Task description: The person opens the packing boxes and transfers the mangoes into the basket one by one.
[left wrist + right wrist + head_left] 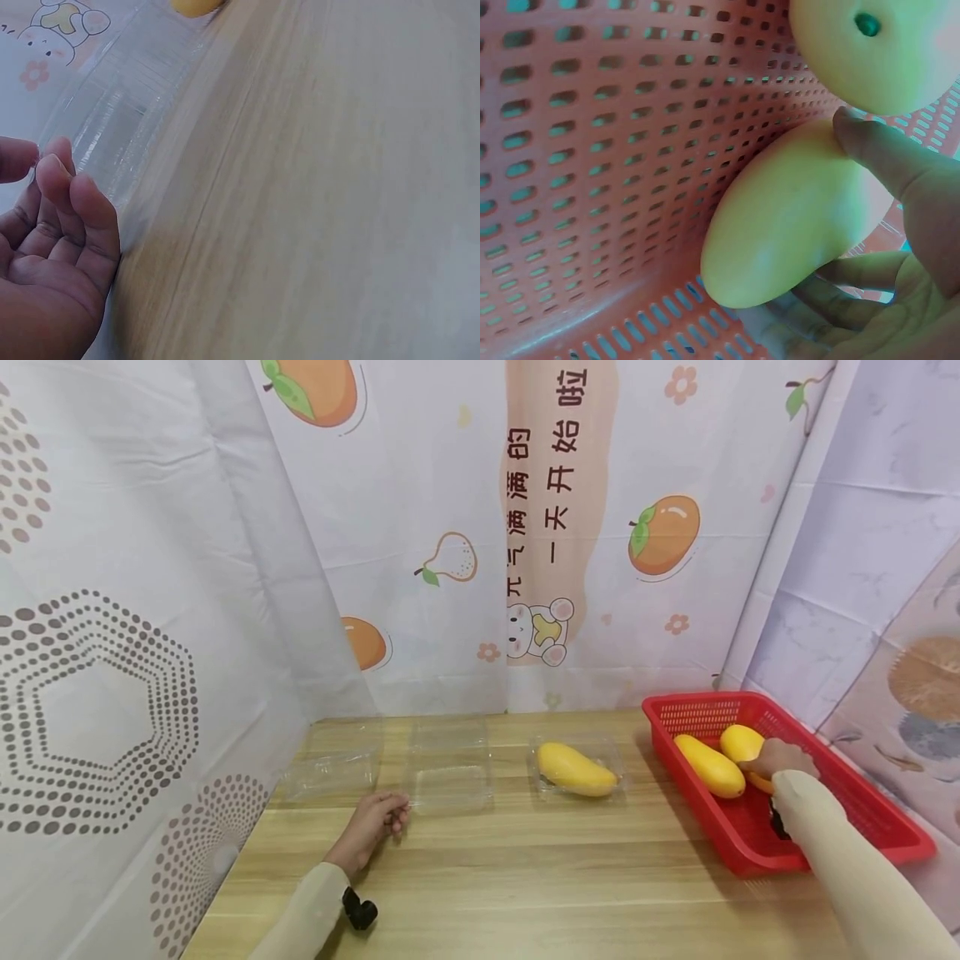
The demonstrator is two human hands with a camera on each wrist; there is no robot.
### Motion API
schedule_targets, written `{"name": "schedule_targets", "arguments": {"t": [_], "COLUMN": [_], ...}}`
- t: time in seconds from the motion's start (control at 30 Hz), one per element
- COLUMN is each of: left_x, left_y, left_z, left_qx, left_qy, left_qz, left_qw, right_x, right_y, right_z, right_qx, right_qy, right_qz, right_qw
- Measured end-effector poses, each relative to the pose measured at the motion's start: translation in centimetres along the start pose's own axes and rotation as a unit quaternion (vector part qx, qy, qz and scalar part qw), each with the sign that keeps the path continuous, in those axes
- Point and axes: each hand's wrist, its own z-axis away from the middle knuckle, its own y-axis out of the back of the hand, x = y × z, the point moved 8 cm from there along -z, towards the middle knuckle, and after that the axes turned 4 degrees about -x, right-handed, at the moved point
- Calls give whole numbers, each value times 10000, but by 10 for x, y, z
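We see the right hand [786, 760] clamped on a smooth yellow oval mango [787, 217] inside the red perforated plastic basket [701, 717] at right; thumb and curled fingers take opposite sides, likely so its rounded body cannot slip. Left of centre, the left hand [375, 827] pinches the near left corner of a clear rectangular plastic container [450, 789], presumably steadying it.

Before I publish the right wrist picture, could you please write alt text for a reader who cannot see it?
The person's right grip holds a yellow mango inside a slotted red basket; another mango, cut off by the frame, shows at upper right.
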Motion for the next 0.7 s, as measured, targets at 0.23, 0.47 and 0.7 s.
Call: {"name": "schedule_targets", "arguments": {"t": [0.23,0.47,0.7], "left_x": [1,2,1], "left_y": [-1,-2,-2], "left_z": [0,0,-1], "left_qx": [-63,-69,-55], "left_qy": [-37,-39,4], "left_qz": [-30,-84,-66], "left_qw": [10000,9999,10000], "right_x": [15,5,-31], "right_y": [5,22,33], "right_z": [-19,-21,-9], "right_qx": [416,754,1068], "right_qy": [189,516,862], "right_qz": [353,352,211], "right_qw": [9983,9952,9903]}}
